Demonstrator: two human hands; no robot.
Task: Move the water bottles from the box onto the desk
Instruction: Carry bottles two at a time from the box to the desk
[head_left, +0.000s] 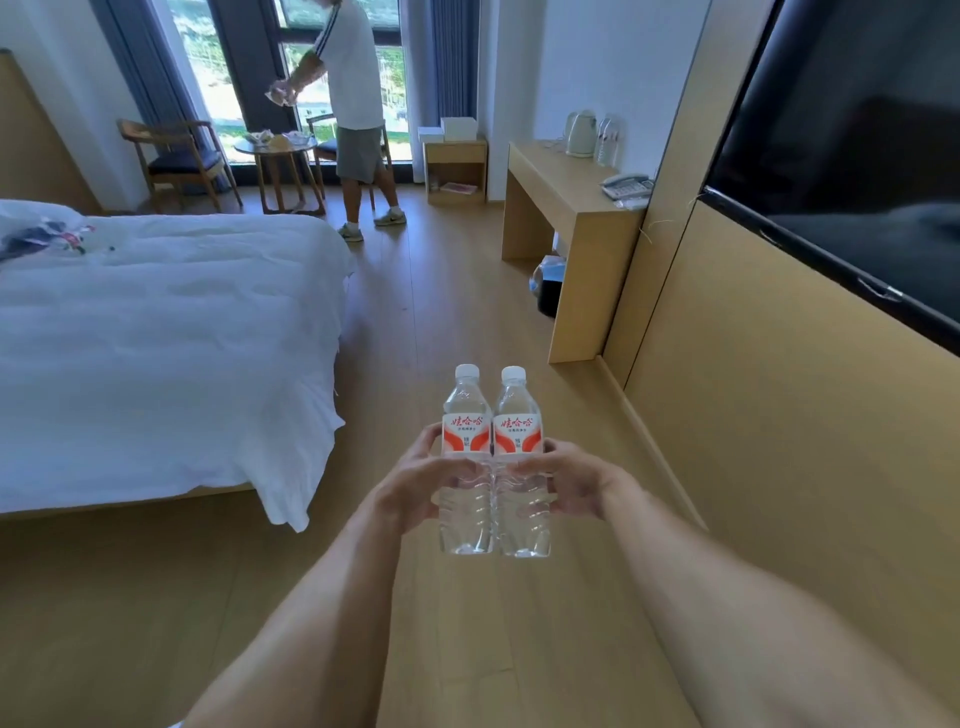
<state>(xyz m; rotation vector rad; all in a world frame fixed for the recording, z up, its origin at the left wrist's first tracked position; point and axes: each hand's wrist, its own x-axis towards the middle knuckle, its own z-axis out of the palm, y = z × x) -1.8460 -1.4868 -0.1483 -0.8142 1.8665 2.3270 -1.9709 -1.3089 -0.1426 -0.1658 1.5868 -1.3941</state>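
Two clear water bottles with white caps and red-and-white labels stand upright side by side in front of me, above the wooden floor. My left hand (415, 483) grips the left bottle (466, 415) at its lower half. My right hand (566, 480) grips the right bottle (518, 421) the same way. The bottles touch each other. The wooden desk (550, 182) stands ahead on the right against the wall, well beyond the bottles. No box is in view.
On the desk are a kettle (581, 133), a bottle (605, 140) and a telephone (626, 186). A bin (548, 283) sits under it. A white bed (156, 332) fills the left. A person (353, 114) stands by the window near a round table (275, 148) and chair (176, 156). A dark TV (857, 171) hangs at the right.
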